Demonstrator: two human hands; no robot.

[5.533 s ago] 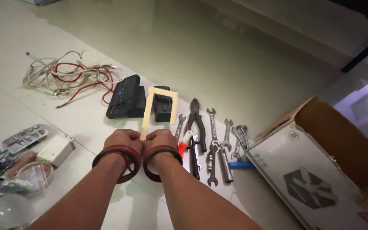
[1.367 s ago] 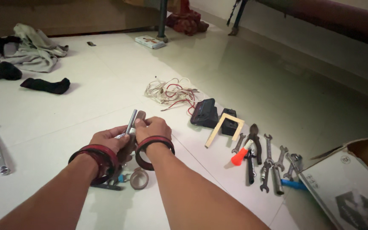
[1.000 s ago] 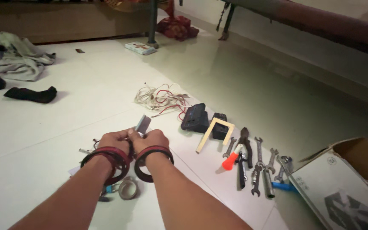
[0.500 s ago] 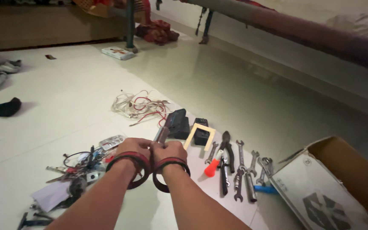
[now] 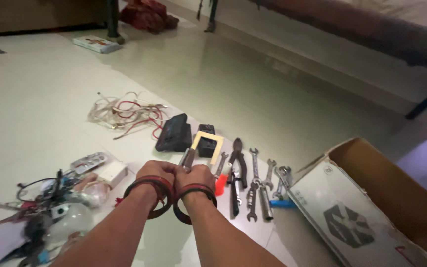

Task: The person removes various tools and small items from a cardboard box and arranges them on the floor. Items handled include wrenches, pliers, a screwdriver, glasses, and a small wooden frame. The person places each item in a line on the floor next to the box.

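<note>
I have both hands pressed together over the floor, my left hand (image 5: 155, 172) and right hand (image 5: 196, 176) each curled into a fist around the lower end of a short dull-grey metal bar (image 5: 188, 158). The fingers of both hands are closed tight on it, and only its upper end sticks out above my knuckles, tilted slightly away from me. It looks flat-sided, with a darker patch near the tip; I cannot tell more in this dim light. Red bangles (image 5: 150, 190) circle both wrists.

Just beyond the bar lies a pale wooden U-shaped frame (image 5: 208, 143) around a small black box (image 5: 205, 147), beside a larger black device (image 5: 174, 132). To my right a row of steel spanners (image 5: 255, 173) and dark pliers (image 5: 238, 154) lies on the pale tiled floor (image 5: 282, 99), near an open cardboard box (image 5: 371, 198). A tangle of white and red wires (image 5: 124, 109) sits further off to the left
</note>
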